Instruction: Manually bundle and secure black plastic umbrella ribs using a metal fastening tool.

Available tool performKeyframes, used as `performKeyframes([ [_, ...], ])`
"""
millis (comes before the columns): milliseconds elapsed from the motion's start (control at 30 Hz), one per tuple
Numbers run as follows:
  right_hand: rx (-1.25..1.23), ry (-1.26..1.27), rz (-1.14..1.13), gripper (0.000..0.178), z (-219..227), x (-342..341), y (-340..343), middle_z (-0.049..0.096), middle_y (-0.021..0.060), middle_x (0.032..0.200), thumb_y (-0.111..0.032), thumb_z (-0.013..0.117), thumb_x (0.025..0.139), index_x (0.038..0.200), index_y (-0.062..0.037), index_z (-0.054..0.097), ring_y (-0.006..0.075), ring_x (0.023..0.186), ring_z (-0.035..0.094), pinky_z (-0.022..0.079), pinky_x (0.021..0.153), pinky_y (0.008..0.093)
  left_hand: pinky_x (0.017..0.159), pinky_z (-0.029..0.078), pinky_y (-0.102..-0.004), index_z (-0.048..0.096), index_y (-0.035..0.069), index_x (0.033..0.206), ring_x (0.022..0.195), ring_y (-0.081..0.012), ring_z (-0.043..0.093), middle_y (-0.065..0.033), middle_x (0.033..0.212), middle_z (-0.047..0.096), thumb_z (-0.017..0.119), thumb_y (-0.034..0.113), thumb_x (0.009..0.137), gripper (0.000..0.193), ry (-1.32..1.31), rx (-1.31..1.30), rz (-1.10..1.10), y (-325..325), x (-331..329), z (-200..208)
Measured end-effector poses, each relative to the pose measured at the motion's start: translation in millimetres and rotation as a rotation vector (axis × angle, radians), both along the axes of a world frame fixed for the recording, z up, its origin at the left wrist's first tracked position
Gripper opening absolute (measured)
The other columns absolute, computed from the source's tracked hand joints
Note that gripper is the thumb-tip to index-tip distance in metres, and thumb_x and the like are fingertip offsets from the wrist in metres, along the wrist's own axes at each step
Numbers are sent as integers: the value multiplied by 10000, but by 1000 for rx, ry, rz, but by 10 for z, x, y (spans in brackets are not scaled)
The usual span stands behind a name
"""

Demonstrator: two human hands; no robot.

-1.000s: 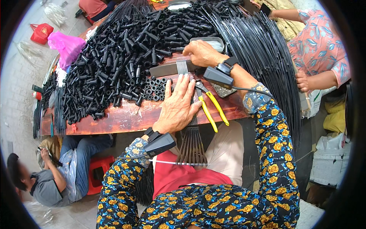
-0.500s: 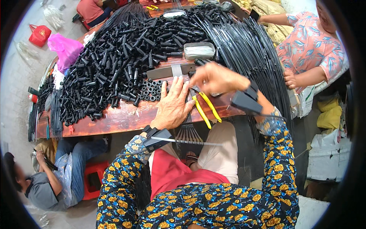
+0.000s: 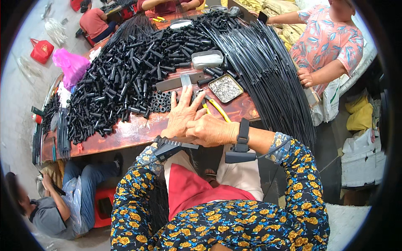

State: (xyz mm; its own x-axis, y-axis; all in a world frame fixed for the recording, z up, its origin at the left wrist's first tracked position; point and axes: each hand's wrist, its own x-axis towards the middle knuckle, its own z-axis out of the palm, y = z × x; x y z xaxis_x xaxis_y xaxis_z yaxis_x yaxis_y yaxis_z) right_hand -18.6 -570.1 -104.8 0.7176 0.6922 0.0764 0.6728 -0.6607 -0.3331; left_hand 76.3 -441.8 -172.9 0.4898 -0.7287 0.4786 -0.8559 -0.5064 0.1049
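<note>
My left hand (image 3: pixel 181 116) lies flat at the table's front edge, fingers stretched out and a little spread. Its fingertips rest on a row of thin pale rods (image 3: pixel 186 80) that cross a flat metal bar (image 3: pixel 168 84). Close against its thumb side is my right hand (image 3: pixel 214 129), with fingers curled in; whatever they pinch is hidden. Pliers with yellow handles (image 3: pixel 219 110) lie just beyond the right hand, partly covered. Small black rings (image 3: pixel 161 102) are grouped left of my left fingertips. A square tray (image 3: pixel 237 97) of tiny silvery pieces sits to the right.
Black tubular parts (image 3: pixel 121 79) form a big heap on the left and back. Long black rods (image 3: pixel 268 75) lie bundled at right. A clear box (image 3: pixel 207 65) holds white sticks. A co-worker's hand (image 3: pixel 305 78) touches the right table edge; another person (image 3: pixel 52 205) sits lower left.
My right hand has come down and left from above the pliers to beside my left hand, uncovering the tray of silvery pieces. The left hand stays flat on the rods.
</note>
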Motion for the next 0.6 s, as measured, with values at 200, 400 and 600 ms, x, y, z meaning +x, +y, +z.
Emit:
performKeyframes([
  [200, 616, 50, 5, 226, 163, 177, -247, 652, 166, 878, -187, 692, 809, 923, 5, 653, 317, 879, 612, 470, 801, 409, 1122, 69, -615, 513, 152, 1359, 1436, -410, 132, -176, 1527, 267, 574, 547, 745, 733, 211, -443, -412, -7, 99, 88],
  [400, 618, 56, 1, 248, 874, 247, -242, 621, 171, 740, -196, 663, 813, 837, 50, 635, 279, 660, 593, 480, 659, 390, 1100, 71, -636, 485, 92, 1346, 1401, -303, 278, -132, 1455, 377, 375, 320, 960, 461, 340, -365, -454, 59, 247, 235],
  [600, 783, 241, -55, 169, 1311, 266, -217, 609, -5, 711, -157, 666, 839, 851, 11, 661, 91, 657, 539, 475, 615, 281, 918, 448, -320, 458, 14, 1238, 1058, -169, 508, -50, 1123, 521, 474, 391, 929, 488, 953, -623, -463, -42, 336, 625],
])
